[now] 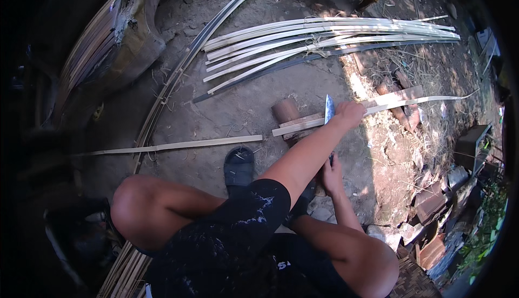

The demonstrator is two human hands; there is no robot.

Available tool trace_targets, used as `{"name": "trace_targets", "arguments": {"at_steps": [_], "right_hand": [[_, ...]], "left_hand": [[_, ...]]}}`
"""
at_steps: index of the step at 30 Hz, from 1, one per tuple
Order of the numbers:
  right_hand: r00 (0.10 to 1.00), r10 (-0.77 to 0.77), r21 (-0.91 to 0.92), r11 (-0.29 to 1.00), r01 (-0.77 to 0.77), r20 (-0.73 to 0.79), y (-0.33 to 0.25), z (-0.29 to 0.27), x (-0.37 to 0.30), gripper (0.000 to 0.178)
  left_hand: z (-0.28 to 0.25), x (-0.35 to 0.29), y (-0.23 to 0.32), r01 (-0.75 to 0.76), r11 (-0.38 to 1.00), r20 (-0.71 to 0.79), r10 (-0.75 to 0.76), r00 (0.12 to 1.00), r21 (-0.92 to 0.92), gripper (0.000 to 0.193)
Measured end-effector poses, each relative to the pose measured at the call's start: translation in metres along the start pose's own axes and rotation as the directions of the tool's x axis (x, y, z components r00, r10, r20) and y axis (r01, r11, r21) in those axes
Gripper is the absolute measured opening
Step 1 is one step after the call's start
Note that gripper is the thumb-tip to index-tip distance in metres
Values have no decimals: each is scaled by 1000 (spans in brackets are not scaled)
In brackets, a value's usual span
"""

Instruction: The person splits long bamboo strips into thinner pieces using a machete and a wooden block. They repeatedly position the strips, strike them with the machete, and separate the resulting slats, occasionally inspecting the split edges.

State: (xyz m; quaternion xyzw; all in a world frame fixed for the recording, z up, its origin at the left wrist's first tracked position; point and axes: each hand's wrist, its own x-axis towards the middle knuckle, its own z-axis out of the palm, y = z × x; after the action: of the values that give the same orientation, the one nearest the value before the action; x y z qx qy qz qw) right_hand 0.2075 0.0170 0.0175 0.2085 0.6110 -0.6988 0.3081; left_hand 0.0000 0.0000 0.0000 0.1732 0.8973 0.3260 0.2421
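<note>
My left hand (pixel 350 113) is wrapped tight over the bamboo strip (pixel 285 130), which lies slantwise across the wooden block (pixel 285 110) in front of me, its thin far tail running off to my right through the sunlit patch. A flat board (pixel 397 94) runs along the strip's far edge; whether my fingers take in both, I cannot tell. My right hand (pixel 332 176), lower and closer to my knee, is closed round a dark handle that lines up with the knife (pixel 329 109), its blade standing across the strip just left of my left fist; my left forearm hides the middle of it. I judge this to be a trimming or shaving step, though I can't make out how deep the edge sits. The next stroke would call for a firm left grip, a steady blade angle and left fingers clear of the edge. A loose strip (pixel 208 143) lies on the ground to my left, past the sandal (pixel 239 167), and a spread of pale strips (pixel 324 29) lies beyond the block.
</note>
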Motion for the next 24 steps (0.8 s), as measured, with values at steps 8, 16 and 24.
{"name": "trace_targets", "arguments": {"at_steps": [8,16,24], "right_hand": [[982,105,-100,991,-90,155,-1,12,-15,22],[994,-11,-9,1000,12,105,-22,18,-18,19],[851,-473,-535,791,297,-226,-6,-20,-33,38]], "left_hand": [[-3,-12,-2,-131,988,-71,137,988,77,33],[-11,-14,-11,-98,995,-59,99,993,18,25],[-200,-99,-94,-496,385,375,348,859,778,20]]}}
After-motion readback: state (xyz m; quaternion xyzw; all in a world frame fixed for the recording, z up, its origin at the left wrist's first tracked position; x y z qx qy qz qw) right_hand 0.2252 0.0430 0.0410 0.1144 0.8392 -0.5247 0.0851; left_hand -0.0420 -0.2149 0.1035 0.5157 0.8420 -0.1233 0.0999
